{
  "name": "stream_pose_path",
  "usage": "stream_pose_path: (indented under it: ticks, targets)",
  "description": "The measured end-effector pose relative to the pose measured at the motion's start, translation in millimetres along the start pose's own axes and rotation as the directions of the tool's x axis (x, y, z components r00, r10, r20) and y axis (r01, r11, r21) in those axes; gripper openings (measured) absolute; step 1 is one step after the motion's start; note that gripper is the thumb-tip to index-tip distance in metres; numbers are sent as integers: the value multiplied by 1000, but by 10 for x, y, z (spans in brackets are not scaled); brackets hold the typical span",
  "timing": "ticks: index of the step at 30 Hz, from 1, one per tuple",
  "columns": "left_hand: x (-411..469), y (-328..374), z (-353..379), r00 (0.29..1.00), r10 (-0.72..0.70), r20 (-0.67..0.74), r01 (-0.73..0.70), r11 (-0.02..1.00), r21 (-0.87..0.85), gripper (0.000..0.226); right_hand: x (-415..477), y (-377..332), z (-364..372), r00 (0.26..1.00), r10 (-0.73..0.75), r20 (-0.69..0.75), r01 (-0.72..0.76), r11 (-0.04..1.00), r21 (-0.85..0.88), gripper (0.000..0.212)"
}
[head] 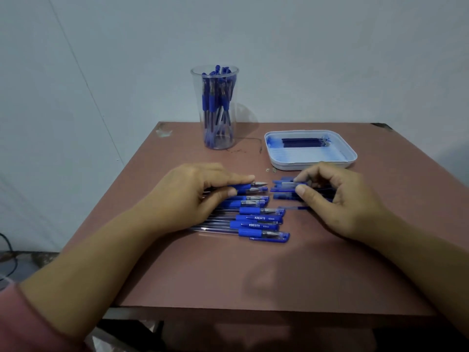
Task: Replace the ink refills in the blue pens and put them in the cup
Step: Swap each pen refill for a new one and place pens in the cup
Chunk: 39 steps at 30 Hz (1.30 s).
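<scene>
Several blue pens (258,219) lie side by side on the brown table (253,270), most with caps on. My left hand (193,196) pinches the topmost pen (253,185) by its blue grip; that pen has no cap and its metal tip points right. My right hand (337,196) pinches a blue pen cap (289,184) just right of that tip, above a few loose caps (284,195). A clear plastic cup (218,107) at the back holds several blue pens upright. A white tray (311,149) at the back right holds a few dark ink refills (304,142).
A thin blue refill (294,207) lies on the table under my right hand. Small scraps (271,169) lie near the tray's front corner. The wall stands right behind the table. Cables lie on the floor at the left.
</scene>
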State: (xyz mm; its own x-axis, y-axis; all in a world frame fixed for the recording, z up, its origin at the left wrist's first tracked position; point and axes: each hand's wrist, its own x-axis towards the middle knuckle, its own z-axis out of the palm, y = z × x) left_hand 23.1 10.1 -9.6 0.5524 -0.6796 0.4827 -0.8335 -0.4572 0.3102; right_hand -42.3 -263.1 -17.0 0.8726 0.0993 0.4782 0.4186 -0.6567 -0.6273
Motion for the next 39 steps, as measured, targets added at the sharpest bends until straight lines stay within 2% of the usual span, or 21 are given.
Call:
stream_pose_path:
  ticks: [4,12,16,20,24,31,39]
  targets:
    - [-12,-28,5,998,-26,-52,25,999,-22,30,-3,22,-57,999,-30,33,31,999,-16,9]
    - [2,-7,1,996,-50,-74,47,998,-34,29,31,50,-77,996,-39,82,54,980,-194,5]
    - [3,14,8,997,-35,-71,32,999,-38,29,38,63,-76,995,-92,39,100,950,-297,10]
    - [4,45,21,998,-22,-53,19,999,-51,29,48,-54,-1,975,-216,56,224,947,-230,16]
    - [3,73,34,999,-18,-48,15,998,-54,29,60,-108,139,958,-272,95,287,931,-226,21]
    - [16,89,50,999,-2,-49,-1,998,-62,27,112,-77,234,938,-339,67,345,904,-252,21]
    - [48,93,75,999,8,-35,-11,997,-79,27,107,-78,228,937,-347,28,347,923,-167,10]
